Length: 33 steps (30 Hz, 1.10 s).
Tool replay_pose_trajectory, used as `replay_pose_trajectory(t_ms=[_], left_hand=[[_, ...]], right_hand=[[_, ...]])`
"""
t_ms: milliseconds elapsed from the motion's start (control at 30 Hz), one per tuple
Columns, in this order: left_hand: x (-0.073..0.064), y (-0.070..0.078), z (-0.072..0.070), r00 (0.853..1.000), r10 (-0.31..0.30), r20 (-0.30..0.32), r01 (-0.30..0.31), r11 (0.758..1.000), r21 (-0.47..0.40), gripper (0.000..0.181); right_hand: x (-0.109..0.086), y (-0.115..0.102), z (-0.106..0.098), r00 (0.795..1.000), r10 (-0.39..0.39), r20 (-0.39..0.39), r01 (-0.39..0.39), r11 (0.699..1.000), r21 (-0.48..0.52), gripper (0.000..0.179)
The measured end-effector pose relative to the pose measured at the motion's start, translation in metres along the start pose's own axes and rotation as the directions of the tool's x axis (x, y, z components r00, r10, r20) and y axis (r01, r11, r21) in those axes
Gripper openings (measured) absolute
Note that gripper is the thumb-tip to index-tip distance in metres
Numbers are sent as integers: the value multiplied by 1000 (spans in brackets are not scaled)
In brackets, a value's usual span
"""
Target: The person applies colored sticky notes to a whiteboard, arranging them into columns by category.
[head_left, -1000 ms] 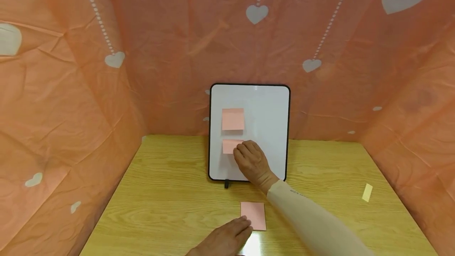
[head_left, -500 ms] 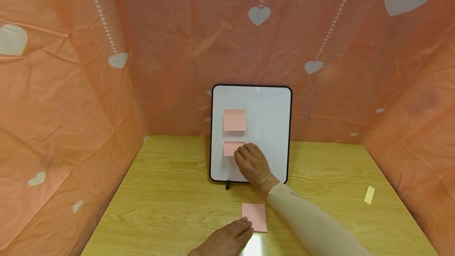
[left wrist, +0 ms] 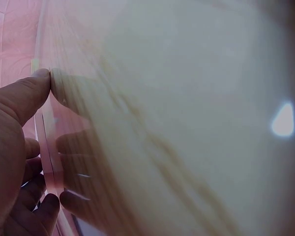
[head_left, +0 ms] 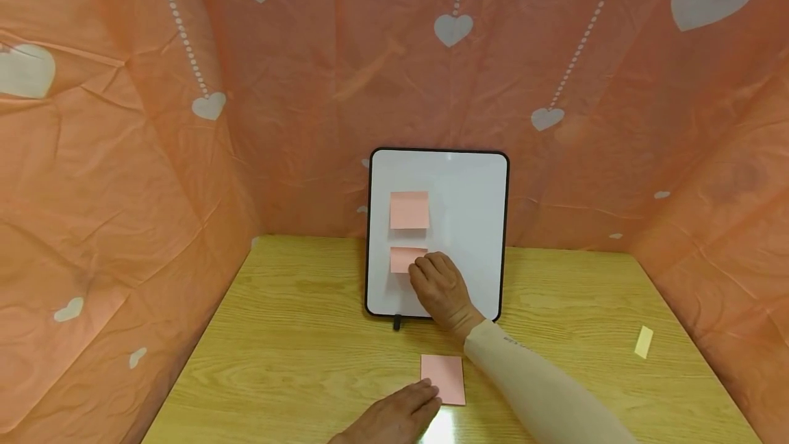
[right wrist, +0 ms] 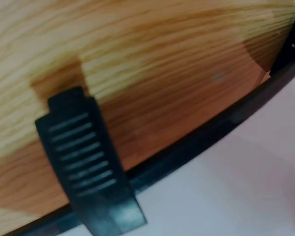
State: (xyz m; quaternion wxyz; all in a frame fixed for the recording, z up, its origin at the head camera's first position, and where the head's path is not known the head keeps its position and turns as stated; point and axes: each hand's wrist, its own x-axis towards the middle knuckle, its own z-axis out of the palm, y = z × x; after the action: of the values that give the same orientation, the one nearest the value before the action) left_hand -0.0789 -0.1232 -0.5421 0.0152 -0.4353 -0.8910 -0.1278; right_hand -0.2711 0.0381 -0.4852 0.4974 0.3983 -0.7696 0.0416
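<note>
My right hand (head_left: pixel 440 288) is at the whiteboard (head_left: pixel 471 218), its curled fingers pinching the right side of the lower pink sticky note (head_left: pixel 399 260). The fingertips hide that side of the note. Above it, another pink sticky note (head_left: pixel 409 210) hangs on the board, its lower edge standing off the surface. On the table, my left hand (head_left: pixel 394 414) rests with fairly straight fingers on the near left corner of a pink sticky note pad (head_left: pixel 445 379). The left wrist view shows the thumb and fingers (left wrist: pixel 48 209) along the pad's edge. The right hand is outside the right wrist view.
A black foot (head_left: pixel 397 323) supports the board on the wooden table (head_left: pixel 277 334); it looms large as a ridged clip (right wrist: pixel 86 152) in the right wrist view. A small yellow strip (head_left: pixel 644 342) lies at the right. Orange cloth (head_left: pixel 308 122) with hearts encloses the table.
The whole head view has shifted slightly down and right. Both hands keep almost the same places, the right at the lower sticky note and the left on the pad.
</note>
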Motion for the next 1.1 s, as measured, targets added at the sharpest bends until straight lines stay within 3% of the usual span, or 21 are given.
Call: replay_pose_trajectory(t_ms=[400,633,833,1100], left_hand=[[0,1,-1,1000,-4,6,4,1000,9,82],[1,1,-1,1000,-13,18,13,1000,-15,81],[1,1,-1,1000,-10,13,10,1000,-7,81],[0,1,1,1000,3,-17,-3,1000,0,80]], right_hand=[[3,-2,1,999,-6,-34,6,1000,-14,25],[2,-2,2,1000,0,-18,0,1000,-1,17],[0,-1,3,999,-14,44,14,1000,14,5],[-1,-2,3,988,-24,155,25,1000,1,25]])
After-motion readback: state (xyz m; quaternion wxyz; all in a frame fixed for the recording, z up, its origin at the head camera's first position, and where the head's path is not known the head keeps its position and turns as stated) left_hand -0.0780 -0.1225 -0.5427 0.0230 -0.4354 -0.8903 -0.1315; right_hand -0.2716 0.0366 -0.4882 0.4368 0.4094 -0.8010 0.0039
